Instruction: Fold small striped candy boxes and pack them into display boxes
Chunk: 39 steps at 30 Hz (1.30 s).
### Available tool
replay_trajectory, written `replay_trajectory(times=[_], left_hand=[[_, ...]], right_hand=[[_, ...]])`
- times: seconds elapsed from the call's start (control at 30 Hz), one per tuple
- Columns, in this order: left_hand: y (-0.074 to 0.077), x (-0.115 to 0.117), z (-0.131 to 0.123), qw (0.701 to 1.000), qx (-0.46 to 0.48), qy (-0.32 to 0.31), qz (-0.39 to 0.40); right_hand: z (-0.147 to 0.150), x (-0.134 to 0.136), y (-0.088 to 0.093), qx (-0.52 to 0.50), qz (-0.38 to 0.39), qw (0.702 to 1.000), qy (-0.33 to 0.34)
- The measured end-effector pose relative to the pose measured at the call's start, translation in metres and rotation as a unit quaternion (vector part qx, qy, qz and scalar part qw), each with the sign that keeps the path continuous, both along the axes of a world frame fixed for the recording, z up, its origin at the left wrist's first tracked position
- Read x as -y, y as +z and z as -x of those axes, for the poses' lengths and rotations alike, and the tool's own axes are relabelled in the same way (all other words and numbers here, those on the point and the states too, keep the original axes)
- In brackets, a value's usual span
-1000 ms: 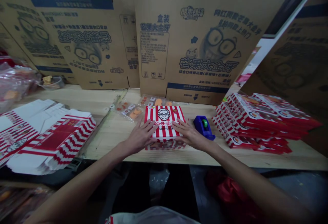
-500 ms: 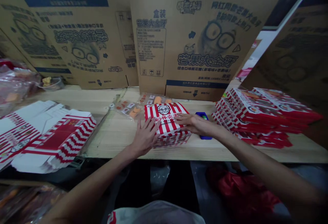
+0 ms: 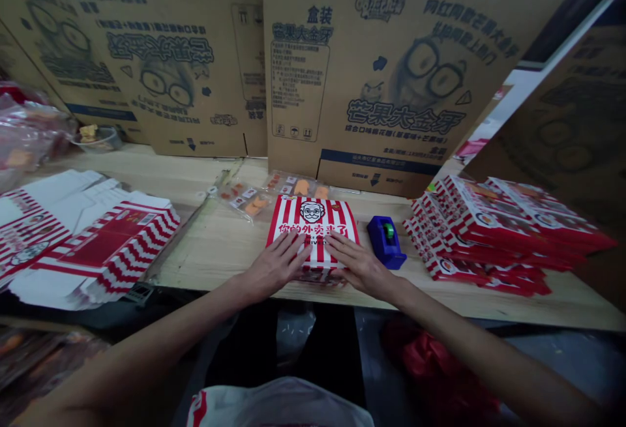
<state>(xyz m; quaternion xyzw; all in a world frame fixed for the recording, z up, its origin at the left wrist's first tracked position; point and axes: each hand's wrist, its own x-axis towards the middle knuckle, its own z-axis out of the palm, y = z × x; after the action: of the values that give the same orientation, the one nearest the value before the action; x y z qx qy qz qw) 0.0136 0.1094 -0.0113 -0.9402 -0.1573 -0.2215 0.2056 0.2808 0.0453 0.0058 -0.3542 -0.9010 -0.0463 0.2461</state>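
A red-and-white striped carton (image 3: 313, 215) with a bearded cartoon face on its top lies at the middle of the table, close to the front edge. My left hand (image 3: 276, 263) rests on the carton's near left part, fingers stretched out. On the near right part lies my right hand (image 3: 359, 264), its fingers also extended and flat. Both sets of fingertips touch the top panel; neither hand grips it. A blue tape dispenser (image 3: 386, 242) with a green roll stands just right of the carton. Behind the carton are clear packets (image 3: 247, 200) with orange pieces.
Flat striped cartons (image 3: 117, 244) lie in a pile at left. Stacked red cartons (image 3: 493, 231) stand at right. Large brown cardboard boxes (image 3: 362, 75) wall off the back. A clear plastic tub (image 3: 100, 140) sits at the back left, beside plastic bags (image 3: 29, 127).
My right hand has drawn back toward me from the carton's right side onto its near part, uncovering the printed text and the tape dispenser. The camera view has shifted a little.
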Motion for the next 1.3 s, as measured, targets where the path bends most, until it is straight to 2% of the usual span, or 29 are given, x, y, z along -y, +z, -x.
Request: replay_trajectory(times=[0.17, 0.37, 0.6, 0.73, 0.87, 1.07, 1.2, 1.3], left_hand=[[-0.009, -0.002, -0.001, 0.999, 0.040, -0.013, -0.031], [-0.009, -0.003, 0.001, 0.997, 0.060, -0.018, -0.035], [-0.008, 0.002, -0.004, 0.998, 0.068, 0.002, -0.017], [-0.008, 0.003, -0.002, 0.996, 0.086, -0.015, -0.010], [-0.007, 0.003, 0.002, 0.994, 0.101, -0.041, 0.002], [0.002, 0.001, 0.002, 0.991, 0.119, -0.041, 0.039], [0.001, -0.001, 0.001, 0.988, 0.138, -0.060, 0.029], [-0.002, -0.002, 0.002, 0.985, 0.152, -0.076, 0.016]], right_hand=[[-0.001, -0.002, 0.009, 0.037, -0.005, 0.999, 0.010], [-0.004, -0.005, 0.009, 0.064, 0.005, 0.998, 0.011], [-0.010, -0.013, 0.027, 0.056, -0.015, 0.998, 0.021], [-0.007, -0.008, 0.015, 0.057, -0.009, 0.998, 0.022], [-0.003, -0.002, 0.002, 0.042, -0.039, 0.998, 0.005], [-0.004, -0.010, 0.010, -0.025, -0.026, 0.999, 0.024], [0.002, -0.010, 0.004, -0.115, -0.023, 0.993, 0.021], [0.007, -0.006, -0.002, -0.143, -0.014, 0.989, 0.020]])
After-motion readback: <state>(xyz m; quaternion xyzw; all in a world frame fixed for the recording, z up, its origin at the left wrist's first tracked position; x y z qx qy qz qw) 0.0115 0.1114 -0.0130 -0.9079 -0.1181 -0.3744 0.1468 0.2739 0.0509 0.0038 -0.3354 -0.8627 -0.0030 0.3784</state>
